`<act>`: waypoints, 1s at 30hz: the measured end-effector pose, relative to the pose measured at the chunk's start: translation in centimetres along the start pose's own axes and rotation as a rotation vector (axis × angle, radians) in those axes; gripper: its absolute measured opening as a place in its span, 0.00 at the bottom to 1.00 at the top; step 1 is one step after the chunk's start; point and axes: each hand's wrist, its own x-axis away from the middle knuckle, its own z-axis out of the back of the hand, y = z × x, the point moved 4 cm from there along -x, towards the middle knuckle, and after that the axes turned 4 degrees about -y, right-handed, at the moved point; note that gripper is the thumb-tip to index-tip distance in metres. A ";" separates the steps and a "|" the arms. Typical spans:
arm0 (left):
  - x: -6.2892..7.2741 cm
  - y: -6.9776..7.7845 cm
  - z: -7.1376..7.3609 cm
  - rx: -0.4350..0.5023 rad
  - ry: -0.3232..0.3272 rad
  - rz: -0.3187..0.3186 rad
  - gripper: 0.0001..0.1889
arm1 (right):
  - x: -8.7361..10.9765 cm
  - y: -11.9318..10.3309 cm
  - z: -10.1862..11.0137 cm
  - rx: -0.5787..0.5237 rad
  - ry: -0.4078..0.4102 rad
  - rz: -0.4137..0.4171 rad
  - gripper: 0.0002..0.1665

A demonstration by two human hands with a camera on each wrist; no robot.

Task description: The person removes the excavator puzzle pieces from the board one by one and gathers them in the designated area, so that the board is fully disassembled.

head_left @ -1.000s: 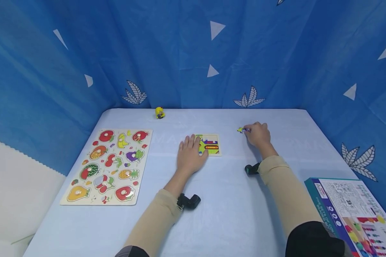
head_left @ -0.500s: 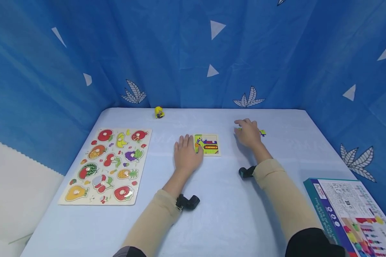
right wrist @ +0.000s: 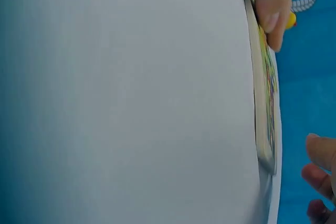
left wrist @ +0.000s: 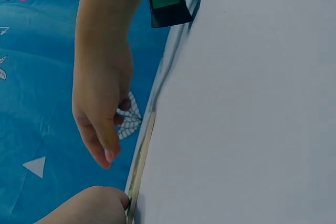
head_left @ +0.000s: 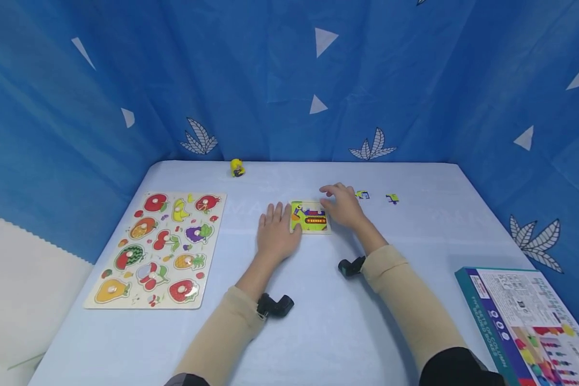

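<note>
Puzzle [head_left: 313, 220], small and square, lies flat near the middle of the pale table [head_left: 313, 332], its picture a tracked vehicle in red and purple on yellow-green. The left hand [head_left: 276, 236] rests at its left side, fingers mostly straight and pointing away from the body, thumb reaching over the near left part of the picture; it grips nothing that shows. The right hand [head_left: 344, 208] is poised at the far right corner, fingers loosely bent, thumb and forefinger well apart — the right wrist view shows nothing between them. Whether its thumb touches the puzzle's edge I cannot tell

Just beyond the right hand lies one yellow-green piece [head_left: 363, 194], and farther right a second piece [head_left: 392, 199], the two apart from each other. A yellow figure [head_left: 237, 168] stands near the far edge. To the left is a large fruit board [head_left: 154, 255], to the near right a printed box [head_left: 526, 321] — and behind everything hangs a blue curtain [head_left: 270, 80] with white triangles and leaves
</note>
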 end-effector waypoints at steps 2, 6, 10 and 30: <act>0.1 -0.2 0.1 -0.004 -0.006 -0.004 0.36 | -0.1 -0.7 -0.7 -0.004 -0.025 0.015 0.22; 0.1 -0.4 0.1 -0.022 -0.005 -0.023 0.36 | -0.4 -1.7 -1.6 -0.011 -0.052 0.034 0.22; 0.1 -0.4 -0.2 -0.043 -0.011 -0.031 0.37 | -0.7 -2.4 -2.3 -0.005 -0.075 0.033 0.22; 0.2 -0.3 -0.5 -0.070 -0.002 -0.030 0.38 | -1.1 -3.0 -3.8 0.003 -0.118 0.030 0.20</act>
